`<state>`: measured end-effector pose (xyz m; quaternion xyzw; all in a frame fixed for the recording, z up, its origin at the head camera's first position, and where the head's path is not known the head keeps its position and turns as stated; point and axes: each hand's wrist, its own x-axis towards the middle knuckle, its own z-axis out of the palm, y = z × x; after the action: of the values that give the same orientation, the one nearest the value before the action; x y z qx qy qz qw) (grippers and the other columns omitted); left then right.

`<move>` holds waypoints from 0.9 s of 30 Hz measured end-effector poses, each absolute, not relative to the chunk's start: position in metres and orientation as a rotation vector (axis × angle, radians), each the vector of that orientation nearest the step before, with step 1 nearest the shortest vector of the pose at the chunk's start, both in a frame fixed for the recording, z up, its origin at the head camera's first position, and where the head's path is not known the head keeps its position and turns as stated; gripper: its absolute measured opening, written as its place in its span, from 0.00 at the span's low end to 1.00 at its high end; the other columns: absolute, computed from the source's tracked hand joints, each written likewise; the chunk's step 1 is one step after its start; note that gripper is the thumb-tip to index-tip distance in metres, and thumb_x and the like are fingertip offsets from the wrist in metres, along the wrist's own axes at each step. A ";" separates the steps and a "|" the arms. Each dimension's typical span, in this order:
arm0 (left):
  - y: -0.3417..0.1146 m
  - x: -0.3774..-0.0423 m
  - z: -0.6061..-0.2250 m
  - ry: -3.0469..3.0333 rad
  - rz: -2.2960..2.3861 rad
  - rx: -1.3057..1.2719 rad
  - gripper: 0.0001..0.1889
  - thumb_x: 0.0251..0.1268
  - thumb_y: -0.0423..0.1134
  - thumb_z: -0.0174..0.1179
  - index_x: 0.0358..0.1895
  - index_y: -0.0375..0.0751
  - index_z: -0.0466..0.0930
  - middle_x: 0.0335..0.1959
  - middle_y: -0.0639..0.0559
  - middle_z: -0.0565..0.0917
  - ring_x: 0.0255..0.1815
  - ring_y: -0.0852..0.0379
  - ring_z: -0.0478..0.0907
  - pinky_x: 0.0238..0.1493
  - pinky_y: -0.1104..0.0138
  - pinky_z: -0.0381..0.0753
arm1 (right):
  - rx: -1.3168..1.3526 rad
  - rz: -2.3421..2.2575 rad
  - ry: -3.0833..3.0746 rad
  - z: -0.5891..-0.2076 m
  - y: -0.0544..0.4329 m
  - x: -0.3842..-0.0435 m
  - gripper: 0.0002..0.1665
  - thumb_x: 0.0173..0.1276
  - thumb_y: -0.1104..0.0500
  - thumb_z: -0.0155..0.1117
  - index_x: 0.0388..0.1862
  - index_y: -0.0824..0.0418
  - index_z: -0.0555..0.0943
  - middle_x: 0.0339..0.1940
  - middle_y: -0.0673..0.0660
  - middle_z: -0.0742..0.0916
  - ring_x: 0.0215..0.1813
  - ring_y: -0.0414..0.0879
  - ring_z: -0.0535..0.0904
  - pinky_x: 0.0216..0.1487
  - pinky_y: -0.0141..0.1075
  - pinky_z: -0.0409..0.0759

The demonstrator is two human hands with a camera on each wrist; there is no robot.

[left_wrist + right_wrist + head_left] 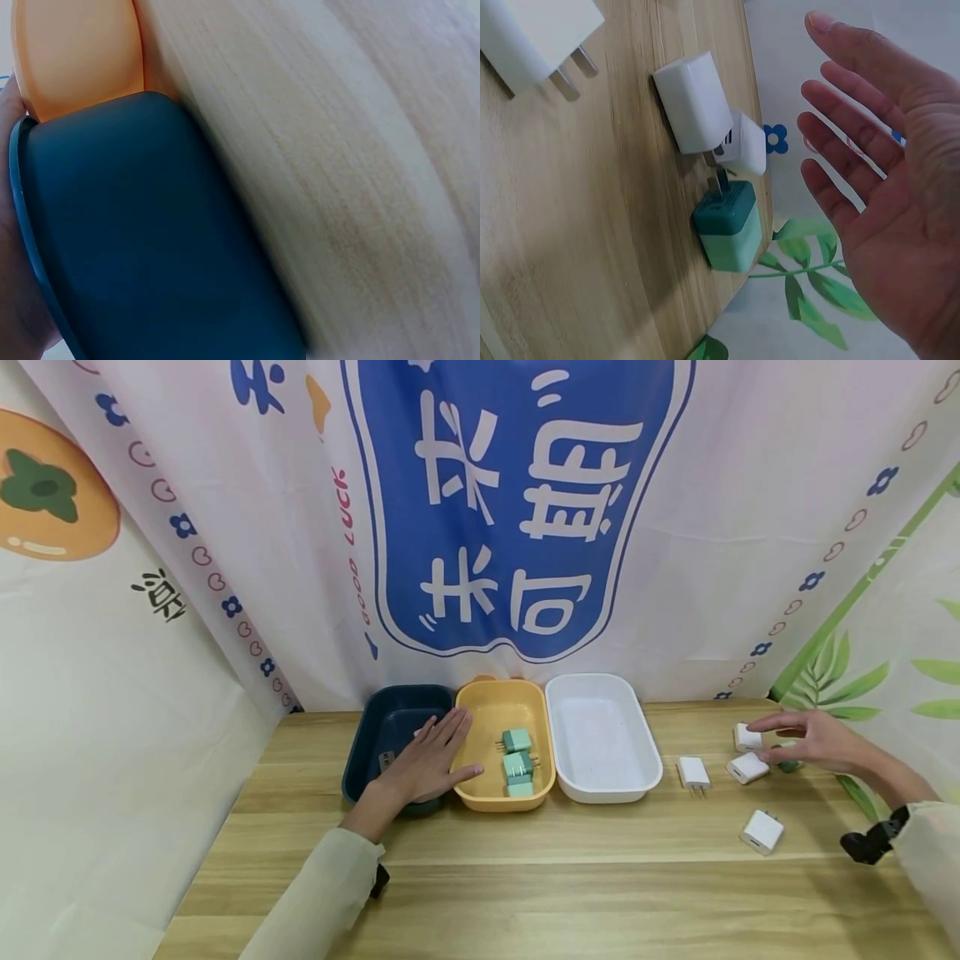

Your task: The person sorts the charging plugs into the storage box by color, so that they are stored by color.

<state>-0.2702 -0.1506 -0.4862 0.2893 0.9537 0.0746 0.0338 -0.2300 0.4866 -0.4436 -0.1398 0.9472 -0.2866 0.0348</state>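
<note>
My left hand [422,766] lies flat with fingers straight over the adjoining rims of the dark blue tray [351,768] and the yellow tray [547,727]. My right hand [817,745] hovers over a small group of plug chargers at the right, fingers apart and holding nothing. Below it are a white charger [694,103], another white charger [744,146] behind that one, and a green charger [731,232] with its prongs up. In the head view the hand partly hides the green charger [790,766].
Several green chargers [517,766] lie in the yellow tray. A grey object [386,760] sits in the blue tray. Beside the yellow one stands a white tray [651,768]. Two more white chargers, one upper [693,772] and one lower [762,832], lie on the wooden table [570,893]. Printed curtains [697,568] hang behind.
</note>
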 end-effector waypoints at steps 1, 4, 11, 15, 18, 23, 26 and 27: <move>-0.151 -0.270 -0.486 2.934 0.230 0.889 0.51 0.78 0.75 0.39 0.88 0.42 0.37 0.90 0.46 0.40 0.90 0.51 0.35 0.88 0.49 0.36 | -0.414 -0.864 2.916 -0.444 0.488 -0.230 0.29 0.65 0.53 0.81 0.63 0.63 0.86 0.64 0.70 0.85 0.58 0.43 0.84 0.48 0.29 0.82; -0.150 -0.270 -0.486 2.934 0.230 0.889 0.51 0.78 0.75 0.39 0.88 0.42 0.38 0.90 0.47 0.40 0.90 0.51 0.35 0.88 0.49 0.36 | -0.390 -0.836 2.924 -0.444 0.493 -0.230 0.30 0.65 0.52 0.82 0.63 0.62 0.86 0.65 0.70 0.84 0.58 0.40 0.83 0.48 0.29 0.82; -0.149 -0.269 -0.483 2.918 0.212 0.865 0.51 0.78 0.75 0.37 0.88 0.44 0.35 0.90 0.49 0.37 0.90 0.52 0.33 0.88 0.50 0.35 | -0.377 -0.839 2.928 -0.448 0.502 -0.231 0.31 0.62 0.52 0.83 0.62 0.62 0.86 0.61 0.63 0.88 0.54 0.24 0.77 0.49 0.29 0.82; -0.149 -0.270 -0.483 2.918 0.212 0.869 0.51 0.78 0.75 0.37 0.88 0.44 0.34 0.90 0.48 0.38 0.90 0.52 0.33 0.88 0.51 0.34 | -0.372 -0.822 2.930 -0.451 0.508 -0.231 0.32 0.62 0.52 0.83 0.63 0.62 0.86 0.62 0.66 0.88 0.54 0.19 0.73 0.51 0.28 0.80; -0.150 -0.270 -0.484 2.919 0.225 0.876 0.51 0.78 0.75 0.38 0.88 0.44 0.35 0.90 0.48 0.38 0.90 0.51 0.34 0.88 0.50 0.35 | -0.376 -0.806 2.943 -0.454 0.513 -0.231 0.32 0.61 0.52 0.84 0.62 0.62 0.87 0.60 0.61 0.89 0.53 0.16 0.70 0.51 0.26 0.78; -0.151 -0.271 -0.486 2.917 0.222 0.869 0.51 0.78 0.75 0.37 0.88 0.44 0.35 0.90 0.50 0.37 0.90 0.52 0.33 0.88 0.51 0.34 | -0.396 -0.817 2.957 -0.461 0.518 -0.229 0.30 0.59 0.53 0.85 0.60 0.62 0.88 0.55 0.41 0.89 0.52 0.14 0.69 0.50 0.23 0.77; -0.151 -0.271 -0.487 2.914 0.221 0.867 0.52 0.78 0.76 0.37 0.88 0.44 0.34 0.90 0.50 0.36 0.90 0.52 0.32 0.88 0.51 0.33 | -0.438 -0.817 2.967 -0.465 0.520 -0.229 0.30 0.59 0.55 0.85 0.58 0.64 0.88 0.54 0.40 0.90 0.53 0.14 0.69 0.50 0.22 0.78; -0.151 -0.271 -0.487 2.913 0.224 0.869 0.52 0.78 0.76 0.37 0.88 0.44 0.35 0.90 0.50 0.36 0.90 0.52 0.33 0.88 0.51 0.33 | -0.446 -0.817 2.970 -0.467 0.521 -0.229 0.29 0.58 0.56 0.85 0.58 0.64 0.88 0.54 0.41 0.90 0.53 0.14 0.70 0.50 0.22 0.78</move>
<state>-0.2709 -0.1509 -0.4866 0.2847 0.9547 0.0734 0.0466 -0.2291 0.5207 -0.4668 -0.1433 0.9541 -0.2625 0.0143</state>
